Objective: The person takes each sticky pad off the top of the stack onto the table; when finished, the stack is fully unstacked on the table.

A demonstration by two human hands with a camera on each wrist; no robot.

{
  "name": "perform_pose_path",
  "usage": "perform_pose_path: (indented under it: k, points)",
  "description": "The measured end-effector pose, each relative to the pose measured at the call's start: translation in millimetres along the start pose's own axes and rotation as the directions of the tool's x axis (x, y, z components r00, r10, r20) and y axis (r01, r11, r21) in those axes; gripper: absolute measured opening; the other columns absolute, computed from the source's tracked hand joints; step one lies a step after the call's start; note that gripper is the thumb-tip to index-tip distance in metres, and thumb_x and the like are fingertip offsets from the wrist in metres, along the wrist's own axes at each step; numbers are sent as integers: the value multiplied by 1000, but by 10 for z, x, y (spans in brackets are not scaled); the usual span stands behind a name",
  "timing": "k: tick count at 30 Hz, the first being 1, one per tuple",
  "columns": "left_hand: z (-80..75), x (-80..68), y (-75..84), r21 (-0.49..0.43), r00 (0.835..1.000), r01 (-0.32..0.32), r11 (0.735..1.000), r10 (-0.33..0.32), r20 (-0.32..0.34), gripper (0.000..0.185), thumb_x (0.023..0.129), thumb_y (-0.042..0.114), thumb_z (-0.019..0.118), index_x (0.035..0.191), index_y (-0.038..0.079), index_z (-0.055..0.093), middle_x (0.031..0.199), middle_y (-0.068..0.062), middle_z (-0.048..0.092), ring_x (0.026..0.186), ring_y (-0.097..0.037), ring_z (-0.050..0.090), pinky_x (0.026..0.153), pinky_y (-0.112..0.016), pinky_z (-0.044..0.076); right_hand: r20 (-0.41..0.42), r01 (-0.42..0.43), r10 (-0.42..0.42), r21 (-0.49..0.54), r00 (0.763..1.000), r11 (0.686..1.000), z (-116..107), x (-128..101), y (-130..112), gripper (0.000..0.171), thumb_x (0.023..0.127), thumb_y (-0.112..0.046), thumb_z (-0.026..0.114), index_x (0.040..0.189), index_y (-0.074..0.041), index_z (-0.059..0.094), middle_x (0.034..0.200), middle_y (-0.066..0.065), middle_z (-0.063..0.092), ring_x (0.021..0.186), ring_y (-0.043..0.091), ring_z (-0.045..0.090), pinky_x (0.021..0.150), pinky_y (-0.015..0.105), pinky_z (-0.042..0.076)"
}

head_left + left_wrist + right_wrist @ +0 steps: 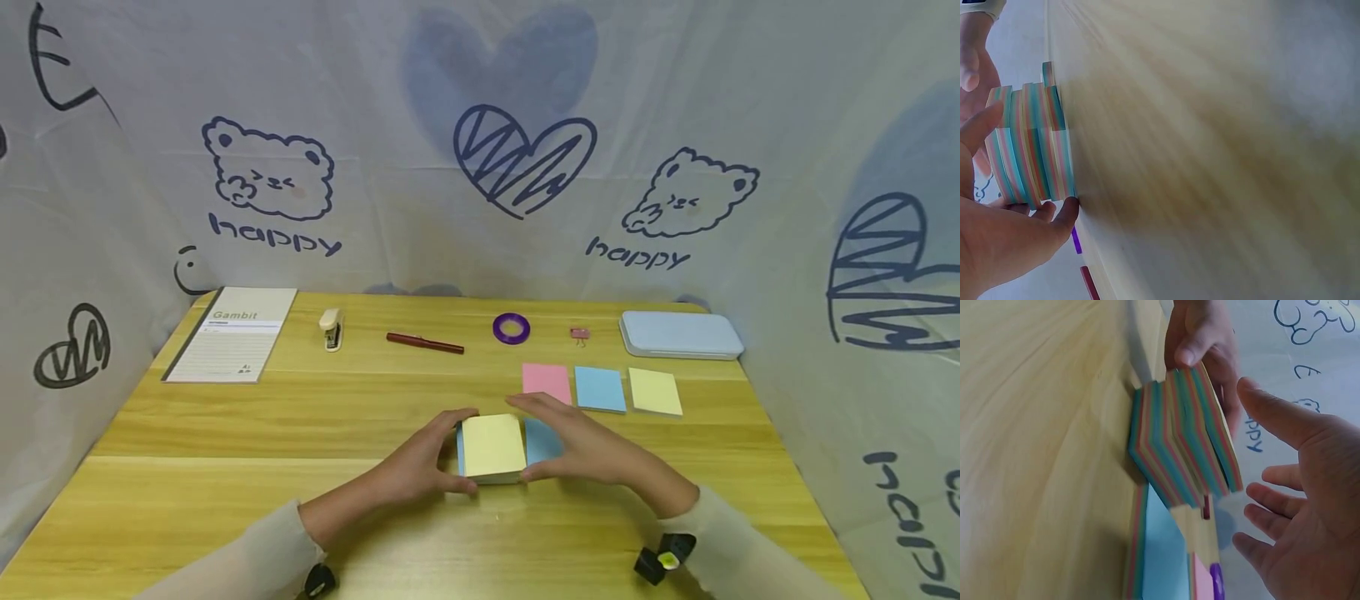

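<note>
A tall stack of sticky-note pads (493, 446), with yellow on top and striped pastel edges, stands near the middle of the table. My left hand (418, 467) holds it from the left, thumb at the near side and fingers at the far side. In the left wrist view, the layers of the stack (1029, 147) sit slightly out of line. Around the right side, my right hand (585, 442) is spread, its fingers apart from the stack in the right wrist view. Partly under that hand lies a blue sticky-note pad (540, 442), close beside the stack.
Behind the right hand lie pink (546, 382), blue (600, 389) and yellow (656, 392) pads in a row. Farther back are a notebook (232, 337), stapler (332, 330), dark red pen (425, 343), purple tape roll (512, 328), binder clip (580, 334) and pale blue case (681, 335).
</note>
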State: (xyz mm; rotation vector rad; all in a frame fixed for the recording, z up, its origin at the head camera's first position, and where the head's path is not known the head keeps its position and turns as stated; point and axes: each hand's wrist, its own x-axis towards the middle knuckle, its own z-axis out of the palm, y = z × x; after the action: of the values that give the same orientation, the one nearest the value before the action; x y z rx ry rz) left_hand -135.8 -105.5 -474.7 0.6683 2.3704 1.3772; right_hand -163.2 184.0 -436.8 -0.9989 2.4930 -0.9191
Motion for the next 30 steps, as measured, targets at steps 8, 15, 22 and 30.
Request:
perform_pose_path:
  k: [8, 15, 22, 30]
  points:
    - [-3, 11, 2, -22, 1000, -6, 1000, 7, 18, 87, 83, 14, 88, 154, 7, 38, 151, -16, 45, 143, -40, 40, 117, -65, 31, 20, 8, -9, 11, 1000, 1000, 178, 101, -61, 92, 84, -39, 86, 159, -12, 39, 159, 9, 43, 144, 35, 43, 114, 59, 40]
    - [8, 22, -7, -11, 1000, 6, 1000, -6, 23, 85, 83, 14, 88, 153, 10, 40, 147, -14, 47, 138, -38, 44, 115, -65, 34, -18, 6, -6, -16, 1000, 1000, 243, 118, -61, 83, 88, -41, 83, 156, -14, 44, 154, 4, 48, 140, 30, 49, 112, 54, 44]
    - [13, 24, -7, 22, 1000, -1, 1000, 0, 15, 86, 82, 9, 88, 152, 8, 40, 144, -14, 49, 135, -36, 47, 114, -62, 37, -43, 24, -25, -5, 999, 1000, 268, 119, -51, 81, 87, -37, 84, 155, -13, 46, 151, 4, 50, 137, 30, 50, 111, 54, 45]
    - [12, 31, -26, 37, 1000, 14, 999, -14, 15, 87, 82, 11, 88, 153, 9, 39, 145, -13, 49, 135, -35, 47, 115, -60, 37, -65, 12, -13, -15, 998, 1000, 242, 87, -34, 84, 85, -39, 86, 154, -12, 46, 151, 4, 50, 138, 30, 50, 112, 55, 44]
